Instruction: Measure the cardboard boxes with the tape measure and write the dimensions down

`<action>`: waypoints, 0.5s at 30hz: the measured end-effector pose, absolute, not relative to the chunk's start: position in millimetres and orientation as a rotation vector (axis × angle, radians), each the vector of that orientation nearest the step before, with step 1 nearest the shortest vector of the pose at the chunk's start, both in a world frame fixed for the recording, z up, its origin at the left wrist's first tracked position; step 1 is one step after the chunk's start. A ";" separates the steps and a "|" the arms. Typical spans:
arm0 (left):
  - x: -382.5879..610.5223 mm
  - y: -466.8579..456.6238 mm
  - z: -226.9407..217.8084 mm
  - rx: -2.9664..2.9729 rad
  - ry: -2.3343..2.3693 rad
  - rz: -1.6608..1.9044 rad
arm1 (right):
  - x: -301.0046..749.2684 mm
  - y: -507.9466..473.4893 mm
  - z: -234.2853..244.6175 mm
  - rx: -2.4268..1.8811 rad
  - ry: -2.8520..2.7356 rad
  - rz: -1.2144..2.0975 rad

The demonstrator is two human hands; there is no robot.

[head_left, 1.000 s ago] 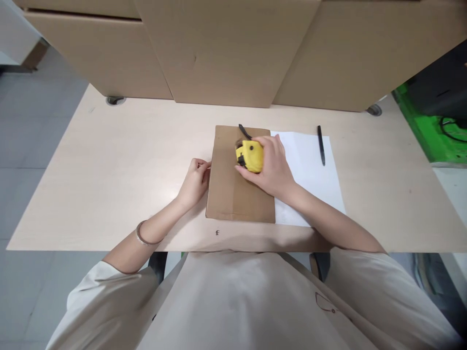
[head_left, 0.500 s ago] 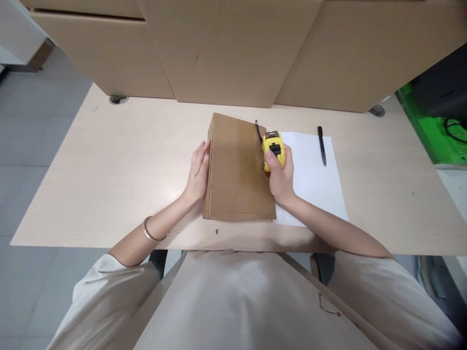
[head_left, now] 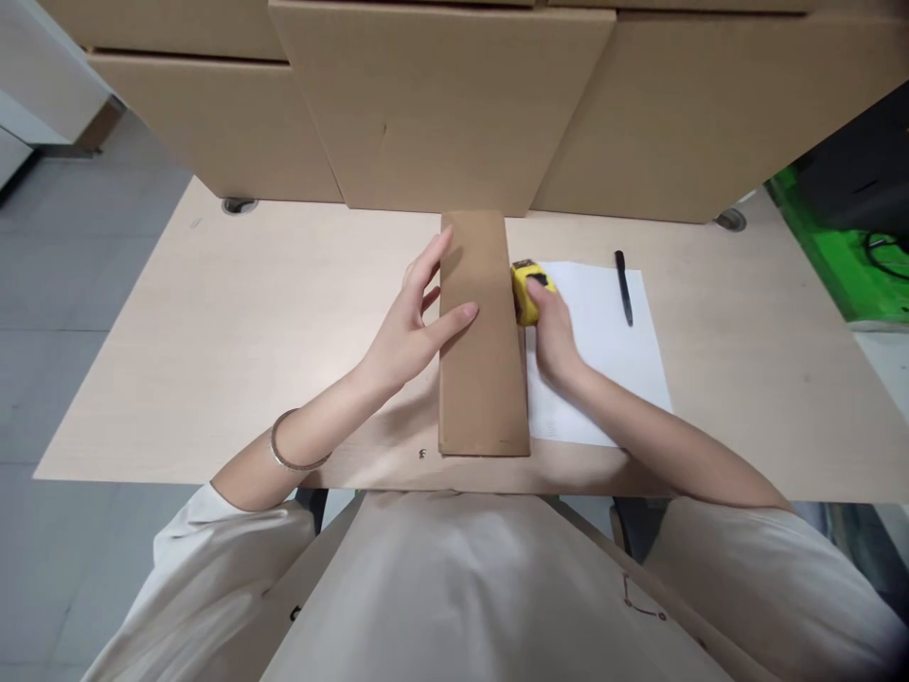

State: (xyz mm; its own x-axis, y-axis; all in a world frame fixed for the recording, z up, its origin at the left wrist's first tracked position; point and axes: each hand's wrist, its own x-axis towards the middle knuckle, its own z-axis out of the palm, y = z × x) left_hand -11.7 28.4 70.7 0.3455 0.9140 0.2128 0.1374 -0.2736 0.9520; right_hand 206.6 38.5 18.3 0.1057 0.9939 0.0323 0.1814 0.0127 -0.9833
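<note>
Cardboard, plain brown, makes up the slim box (head_left: 483, 398) at the middle of the table (head_left: 177, 369), standing with a long, narrow face upward and one end toward the person. I see the left hand (head_left: 412, 327) opened out at the box's left side, fingers and thumb spread apart, the thumb lying over the upper face and a fingertip at the edge farther up. On the other side, the right hand (head_left: 555, 339) is closed around a yellow tape measure (head_left: 526, 301), just beside the box; whether the two touch, I cannot tell. White paper (head_left: 603, 350) lies flat under that wrist and forearm, with a black pen (head_left: 624, 289) resting near its far right corner. Large cartons (head_left: 440, 114) line the back of the table, and a thin bracelet (head_left: 277, 455) circles the left forearm.
</note>
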 end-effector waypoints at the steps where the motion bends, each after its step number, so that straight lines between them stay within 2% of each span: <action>1: -11.3 28.4 69.9 1.679 0.962 1.030 | 216.6 45.2 30.0 -1.358 -1.209 1.059; 5: -10.1 34.8 78.0 1.764 1.074 1.091 | 250.8 67.7 92.4 -1.260 -1.458 1.186; 10: -0.7 67.2 98.9 1.854 1.237 1.241 | 258.1 84.3 172.5 -1.352 -1.997 1.184; 15: 9.3 95.4 106.1 1.994 1.172 1.126 | 238.7 108.1 207.4 -1.388 -2.408 1.076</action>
State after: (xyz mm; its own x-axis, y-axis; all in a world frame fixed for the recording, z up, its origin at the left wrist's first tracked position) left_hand 9.3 95.4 106.1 0.2648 0.8865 0.3795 0.4152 -0.4600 0.7849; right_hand 238.7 108.1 207.4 -0.5559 0.8057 -0.2046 0.6899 0.3099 -0.6541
